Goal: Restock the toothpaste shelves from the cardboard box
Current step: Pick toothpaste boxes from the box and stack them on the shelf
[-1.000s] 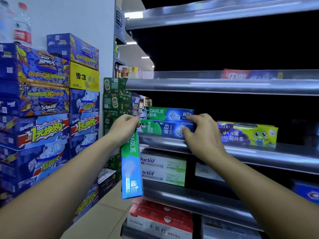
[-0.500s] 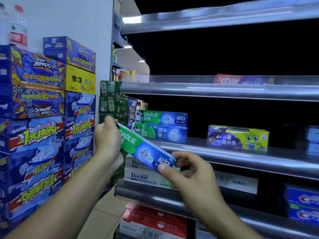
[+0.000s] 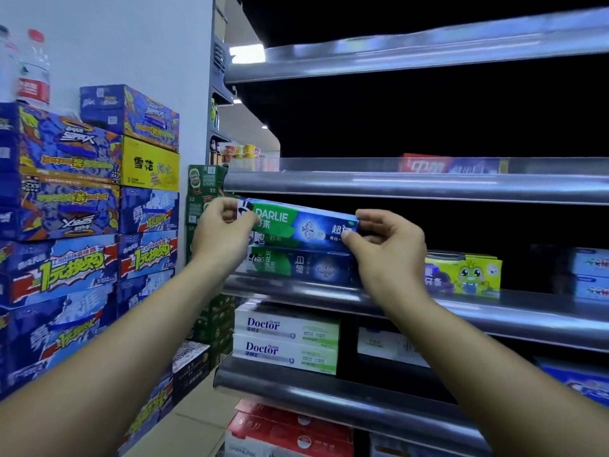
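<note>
Item: Darlie toothpaste box (image 3: 296, 222), level, above the stacked Darlie boxes (image 3: 303, 263) on the middle shelf (image 3: 494, 311); your left hand (image 3: 220, 234) curls around its left end, your right hand (image 3: 389, 245) pinches its right end

One wide-angle camera, worn on the head, faces forward and slightly down. It sits close to the metal shelves (image 3: 412, 188), which fill the right of the view; stacked cartons (image 3: 66, 258) and a wall (image 3: 131, 44) occupy the left.

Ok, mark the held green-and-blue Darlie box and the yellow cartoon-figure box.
held green-and-blue Darlie box (image 3: 296, 222): head view, middle of front face.
yellow cartoon-figure box (image 3: 469, 274): head view, front face, on the figure.
</note>
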A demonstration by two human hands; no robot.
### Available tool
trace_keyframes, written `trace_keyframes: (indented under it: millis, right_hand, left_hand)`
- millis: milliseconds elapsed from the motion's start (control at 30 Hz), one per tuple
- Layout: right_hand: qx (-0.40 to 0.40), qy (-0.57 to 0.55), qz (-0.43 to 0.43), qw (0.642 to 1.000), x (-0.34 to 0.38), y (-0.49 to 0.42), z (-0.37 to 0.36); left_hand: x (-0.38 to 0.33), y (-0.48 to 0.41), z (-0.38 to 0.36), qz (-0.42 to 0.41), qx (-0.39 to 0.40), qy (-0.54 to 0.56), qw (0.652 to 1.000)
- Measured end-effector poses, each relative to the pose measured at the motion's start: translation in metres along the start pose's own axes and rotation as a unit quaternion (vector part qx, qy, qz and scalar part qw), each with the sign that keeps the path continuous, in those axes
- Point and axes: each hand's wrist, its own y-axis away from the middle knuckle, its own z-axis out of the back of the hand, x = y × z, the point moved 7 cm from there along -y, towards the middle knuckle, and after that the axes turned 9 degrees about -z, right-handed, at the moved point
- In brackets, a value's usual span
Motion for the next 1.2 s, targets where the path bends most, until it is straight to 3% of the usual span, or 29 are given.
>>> trace_keyframes:
  millis: [100, 267, 867, 933, 1067, 1133, 1200]
  right_hand:
    - [-0.014, 0.037, -0.004, 0.999, -0.008, -0.016, -0.009]
    - [0.029, 0.233, -0.016, 0.972, -0.026, -0.019, -0.023]
    - [0.065, 0.325, -0.024, 0.943, -0.021, -0.017, -0.033]
    - [0.078, 0.313, -0.008, 0.946, -0.013, -0.004, -0.028]
    - [0.064, 0.259, 0.091, 0.959, 0.006, 0.041, 0.013]
    - [0.056, 0.24, 0.121, 0.962, 0.003, 0.068, 0.045]
    - [0.061, 0.23, 0.122, 0.964, -0.013, 0.097, 0.08]
  left_hand:
    - [0.014, -0.009, -0.006, 0.018, 0.047, -0.063, 0.997]
    - [0.04, -0.009, -0.014, 0.044, 0.107, -0.143, 0.983]
    - [0.057, -0.013, -0.026, 0.063, 0.049, -0.164, 0.983]
    - [0.049, -0.004, -0.022, 0.044, 0.037, -0.184, 0.981]
    - [0.023, 0.03, -0.007, -0.057, -0.062, -0.163, 0.983]
    - [0.015, 0.065, -0.013, -0.124, -0.061, -0.136, 0.981]
    - [0.019, 0.115, -0.027, -0.135, -0.02, -0.109, 0.985]
